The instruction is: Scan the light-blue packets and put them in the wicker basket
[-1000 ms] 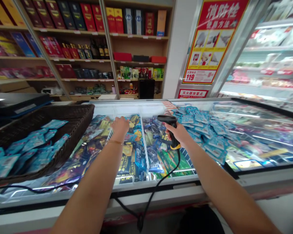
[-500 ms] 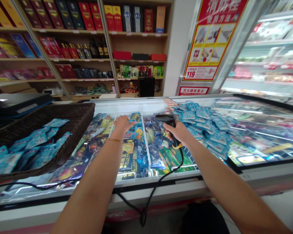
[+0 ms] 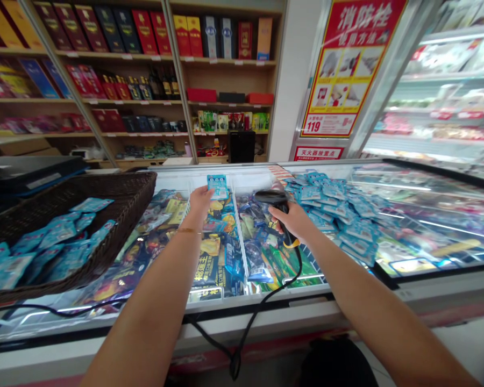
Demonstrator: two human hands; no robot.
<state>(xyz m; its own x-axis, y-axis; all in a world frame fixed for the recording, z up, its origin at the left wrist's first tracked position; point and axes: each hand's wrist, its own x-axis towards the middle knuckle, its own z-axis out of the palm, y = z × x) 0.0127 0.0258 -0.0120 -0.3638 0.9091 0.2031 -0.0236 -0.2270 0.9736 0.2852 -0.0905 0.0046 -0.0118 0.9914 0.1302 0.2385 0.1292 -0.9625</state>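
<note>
In the head view, my left hand (image 3: 200,200) pinches the edge of a small blue packet (image 3: 217,186), its printed face toward me, above the open freezer. My right hand (image 3: 293,219) grips a black barcode scanner (image 3: 275,200), whose head points left toward the packet without touching it. A black cable (image 3: 262,301) hangs from the scanner's handle and loops over the freezer's front edge. To the right, a heap of similar blue packets (image 3: 334,201) lies on the freezer's glass lid. More packets lie in a brown wicker basket (image 3: 139,199) at the left.
Bagged frozen goods (image 3: 210,263) fill the freezer below my hands, split by a white wire divider (image 3: 241,236). The freezer's front rim (image 3: 266,317) runs across near me. Shelves (image 3: 125,56) of boxes stand behind, with a red poster (image 3: 342,70) and a refrigerated display (image 3: 447,91) at right.
A blue packet now shows upright in my left hand, where the hand was lower with its thumb out and no packet clearly visible. My right hand and the scanner have barely moved.
</note>
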